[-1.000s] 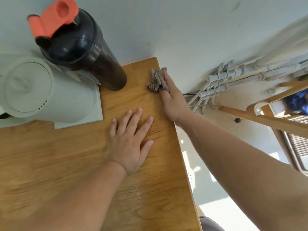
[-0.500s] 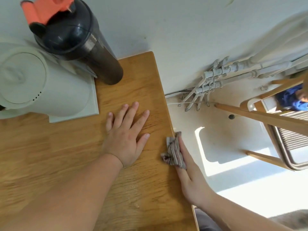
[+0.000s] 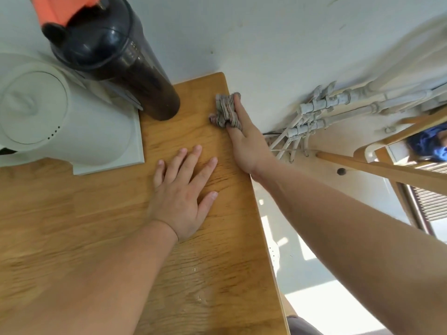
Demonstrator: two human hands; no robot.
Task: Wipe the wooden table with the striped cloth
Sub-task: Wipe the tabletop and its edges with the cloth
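Observation:
The wooden table (image 3: 217,274) fills the lower left, its right edge running down the middle of the view. A bunched striped cloth (image 3: 225,110) lies on the table near the far right corner, close to the wall. My right hand (image 3: 246,143) reaches along the right edge and grips the cloth, fingers pressing it onto the wood. My left hand (image 3: 183,189) lies flat on the table, fingers spread, holding nothing, just below and left of the cloth.
A dark shaker bottle (image 3: 116,59) with an orange lid stands at the back, left of the cloth. A white kettle (image 3: 48,117) on its white base sits at the far left. White pipes (image 3: 326,112) and a wooden chair (image 3: 387,168) lie beyond the table edge.
My right hand slid the cloth along the right edge, from beside my left hand up to the far corner, after having pulled it down from there. My left hand stayed flat.

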